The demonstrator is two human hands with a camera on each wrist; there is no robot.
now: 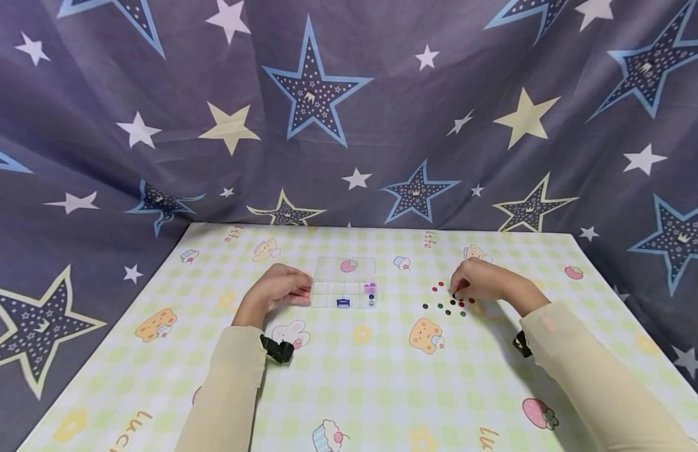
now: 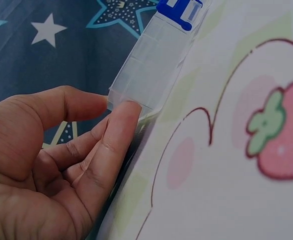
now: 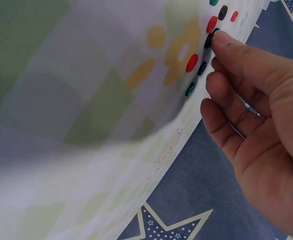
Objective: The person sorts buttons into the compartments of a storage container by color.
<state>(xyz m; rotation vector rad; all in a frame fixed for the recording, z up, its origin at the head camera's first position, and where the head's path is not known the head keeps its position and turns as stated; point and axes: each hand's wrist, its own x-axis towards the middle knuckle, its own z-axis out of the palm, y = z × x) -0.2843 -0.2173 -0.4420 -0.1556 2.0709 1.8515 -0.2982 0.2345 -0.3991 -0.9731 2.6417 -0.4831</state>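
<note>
A clear plastic compartment box (image 1: 329,289) stands on the table with its lid raised at the back and a blue latch (image 1: 343,303) at the front. Pink pieces (image 1: 370,288) and dark blue pieces (image 1: 371,297) lie in its right-hand compartments. My left hand (image 1: 282,285) pinches the box's left end; in the left wrist view a corner of the box (image 2: 145,65) sits between the fingertips. Over the scattered buttons my right hand (image 1: 477,280) pinches a small blue button (image 3: 216,30), mostly hidden by the fingertips. Red buttons (image 3: 192,63) and green buttons (image 3: 190,89) lie close by.
A green-checked tablecloth (image 1: 349,376) printed with cartoon figures covers the table. Several loose buttons (image 1: 440,306) lie to the right of the box. Behind the table hangs a dark curtain (image 1: 349,169) with stars. Each wrist wears a black camera (image 1: 278,349).
</note>
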